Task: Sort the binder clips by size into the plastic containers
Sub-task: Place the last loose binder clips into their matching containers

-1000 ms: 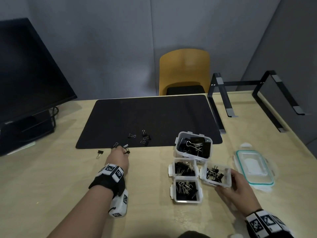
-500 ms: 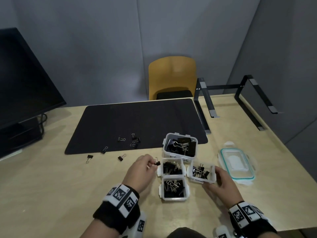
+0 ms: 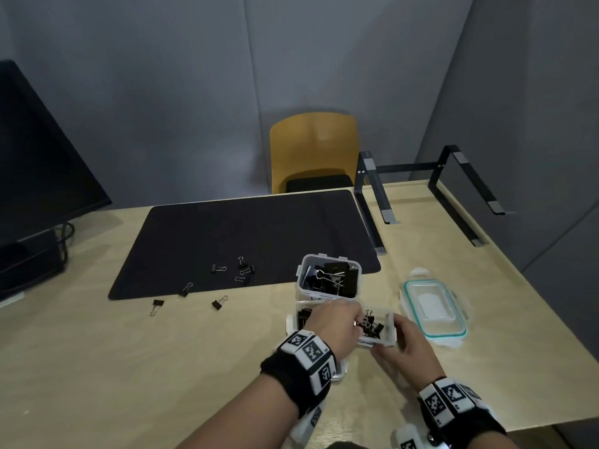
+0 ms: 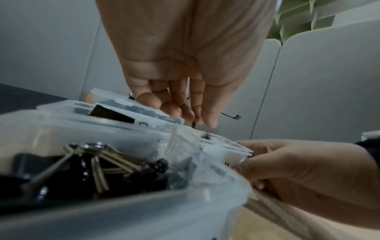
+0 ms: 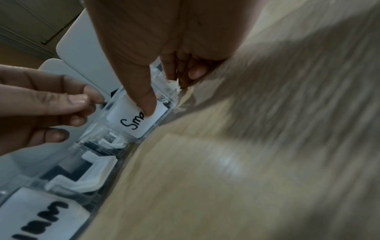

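Observation:
My left hand [image 3: 354, 320] hovers over the clear container labelled small [image 3: 387, 330] and pinches a small black binder clip [image 3: 360, 324] between thumb and fingers just above its rim. My right hand [image 3: 400, 337] grips that container's near right side, thumb on the label [image 5: 141, 120]. In the left wrist view the fingertips [image 4: 185, 112] hold the clip [image 4: 193, 124] above the tub. Three other tubs hold clips: a large one [image 3: 329, 259], one on the left [image 3: 296, 319], and one [image 4: 92, 170] hidden under my left wrist in the head view.
Several loose small clips lie on the black mat [image 3: 259, 228], around [image 3: 243, 272], and two on the bare table [image 3: 157, 306] [image 3: 219, 303]. A teal-rimmed lid [image 3: 434, 307] lies right of the tubs. A monitor [image 3: 39, 157] stands far left, a black stand [image 3: 431, 183] far right.
My left hand picked a small clip off the table by the mat's front edge and carried it right to the small container. The right hand stayed on that container.

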The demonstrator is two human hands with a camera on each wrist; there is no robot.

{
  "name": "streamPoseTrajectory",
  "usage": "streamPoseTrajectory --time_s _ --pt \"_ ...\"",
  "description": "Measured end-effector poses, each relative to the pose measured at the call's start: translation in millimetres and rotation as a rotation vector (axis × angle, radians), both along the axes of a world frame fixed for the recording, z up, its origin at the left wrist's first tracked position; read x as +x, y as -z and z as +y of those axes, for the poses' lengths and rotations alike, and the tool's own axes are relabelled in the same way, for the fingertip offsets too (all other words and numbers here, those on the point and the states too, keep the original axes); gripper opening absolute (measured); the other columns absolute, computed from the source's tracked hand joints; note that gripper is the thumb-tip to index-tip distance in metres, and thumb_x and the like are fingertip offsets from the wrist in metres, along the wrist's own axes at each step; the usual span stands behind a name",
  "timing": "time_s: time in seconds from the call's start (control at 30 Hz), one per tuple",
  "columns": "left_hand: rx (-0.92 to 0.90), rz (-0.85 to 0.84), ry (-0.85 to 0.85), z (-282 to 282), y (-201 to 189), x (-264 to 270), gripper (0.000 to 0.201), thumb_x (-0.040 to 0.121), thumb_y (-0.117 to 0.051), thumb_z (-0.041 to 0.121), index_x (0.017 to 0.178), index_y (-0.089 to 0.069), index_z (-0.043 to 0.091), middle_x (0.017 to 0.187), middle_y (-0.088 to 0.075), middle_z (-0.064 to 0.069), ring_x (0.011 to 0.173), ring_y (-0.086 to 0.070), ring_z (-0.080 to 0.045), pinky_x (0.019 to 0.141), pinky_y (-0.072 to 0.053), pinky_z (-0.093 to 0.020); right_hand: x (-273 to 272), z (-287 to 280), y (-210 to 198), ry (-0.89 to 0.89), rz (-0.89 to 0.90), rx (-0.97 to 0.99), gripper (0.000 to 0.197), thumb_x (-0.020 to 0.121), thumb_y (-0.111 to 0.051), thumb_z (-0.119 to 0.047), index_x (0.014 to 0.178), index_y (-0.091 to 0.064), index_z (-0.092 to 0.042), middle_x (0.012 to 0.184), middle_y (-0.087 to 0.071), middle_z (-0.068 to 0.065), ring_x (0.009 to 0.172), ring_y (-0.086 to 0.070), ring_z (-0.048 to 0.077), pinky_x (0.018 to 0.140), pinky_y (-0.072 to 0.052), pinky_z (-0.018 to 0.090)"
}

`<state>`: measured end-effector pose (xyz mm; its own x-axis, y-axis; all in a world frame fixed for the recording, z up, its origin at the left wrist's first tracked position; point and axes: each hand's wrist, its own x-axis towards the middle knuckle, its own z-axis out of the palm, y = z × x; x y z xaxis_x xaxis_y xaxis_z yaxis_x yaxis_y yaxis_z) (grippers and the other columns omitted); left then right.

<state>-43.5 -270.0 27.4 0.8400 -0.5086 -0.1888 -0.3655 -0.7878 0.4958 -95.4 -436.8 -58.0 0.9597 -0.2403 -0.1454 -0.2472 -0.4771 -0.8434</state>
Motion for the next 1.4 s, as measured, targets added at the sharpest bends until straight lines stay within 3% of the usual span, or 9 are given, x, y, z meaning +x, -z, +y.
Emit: streamPoseTrajectory --time_s 0.13,0.3,0.5,0.73,0.9,1.03,1.27,1.33,1.4 --pt "-0.074 -0.026 -0.090 12 -1 4 0.020 0.094 -0.051 0.027 0.111 -0.057 0.021 0.109 -0.056 0.004 0.103 -0.050 -0.015 0.090 -0.042 -0.029 0 0 -1 -0.008 -0.001 0.001 0.061 0.067 -0.078 -0.007 0.121 -0.053 -0.017 0.112 -0.055 -0.002 0.104 -0.054 0.014 0.089 -0.040 0.026" --pt "-0.161 -0.120 -0.407 69 5 17 0.011 0.093 -0.053 0.022 0.098 -0.062 0.024 0.095 -0.056 0.013 0.088 -0.052 -0.004 0.078 -0.042 -0.019 -1 0 -3 -0.014 -0.008 0.000 0.061 0.069 -0.078 -0.007 0.123 -0.052 -0.015 0.111 -0.053 -0.002 0.103 -0.051 0.013 0.089 -0.037 0.024" --pt "0.059 -0.049 -0.666 147 39 46 0.027 0.086 -0.057 0.012 0.112 -0.058 0.013 0.115 -0.055 -0.007 0.104 -0.054 -0.023 0.089 -0.041 -0.030 -2 0 -3 -0.027 -0.017 0.011 0.057 0.068 -0.078 -0.005 0.118 -0.053 -0.017 0.107 -0.054 -0.006 0.100 -0.054 0.012 0.087 -0.038 0.023" --pt "0.194 0.018 -0.853 166 56 64 0.038 0.087 -0.054 0.009 0.124 -0.048 0.006 0.127 -0.043 -0.015 0.113 -0.049 -0.032 0.092 -0.043 -0.037 -1 -1 -1 -0.014 -0.004 0.042 0.058 0.067 -0.078 -0.003 0.119 -0.054 -0.015 0.111 -0.057 -0.003 0.103 -0.055 0.013 0.088 -0.041 0.026" --pt "0.263 0.054 -0.809 167 60 70 0.021 0.086 -0.048 0.002 0.106 -0.055 0.007 0.114 -0.052 -0.013 0.095 -0.057 -0.028 0.079 -0.047 -0.033 -1 -2 1 -0.005 0.001 0.020 0.060 0.066 -0.079 -0.006 0.120 -0.054 -0.016 0.111 -0.057 -0.002 0.104 -0.055 0.015 0.089 -0.041 0.026" --pt "0.241 0.043 -0.732 157 51 64 0.018 0.088 -0.050 0.008 0.105 -0.056 0.011 0.110 -0.054 -0.008 0.085 -0.055 -0.021 0.070 -0.040 -0.027 -2 -1 -1 -0.007 -0.005 0.012 0.060 0.066 -0.079 -0.008 0.118 -0.052 -0.021 0.111 -0.055 -0.004 0.104 -0.053 0.013 0.089 -0.039 0.024" --pt "-0.179 -0.016 -0.597 101 6 21 0.006 0.082 -0.060 0.016 0.087 -0.059 0.019 0.086 -0.060 0.003 0.074 -0.054 -0.011 0.063 -0.040 -0.022 -2 1 -6 -0.021 -0.022 0.004 0.058 0.067 -0.080 -0.011 0.115 -0.050 -0.025 0.106 -0.052 -0.009 0.100 -0.052 0.010 0.085 -0.038 0.019" --pt "-0.234 -0.010 -0.500 81 -5 7 0.006 0.083 -0.060 0.016 0.085 -0.058 0.021 0.084 -0.058 0.006 0.070 -0.052 -0.005 0.056 -0.036 -0.013 -2 1 -7 -0.018 -0.019 0.025 0.058 0.067 -0.079 -0.010 0.116 -0.051 -0.023 0.106 -0.052 -0.011 0.100 -0.052 0.009 0.082 -0.038 0.015" --pt "-0.236 -0.013 -0.380 58 -10 -3 0.008 0.084 -0.059 0.017 0.087 -0.057 0.024 0.087 -0.054 0.010 0.071 -0.049 0.000 0.056 -0.036 -0.011 -3 1 -7 -0.022 -0.024 0.027 0.058 0.067 -0.078 -0.009 0.115 -0.050 -0.026 0.106 -0.052 -0.011 0.100 -0.052 0.009 0.083 -0.039 0.017"
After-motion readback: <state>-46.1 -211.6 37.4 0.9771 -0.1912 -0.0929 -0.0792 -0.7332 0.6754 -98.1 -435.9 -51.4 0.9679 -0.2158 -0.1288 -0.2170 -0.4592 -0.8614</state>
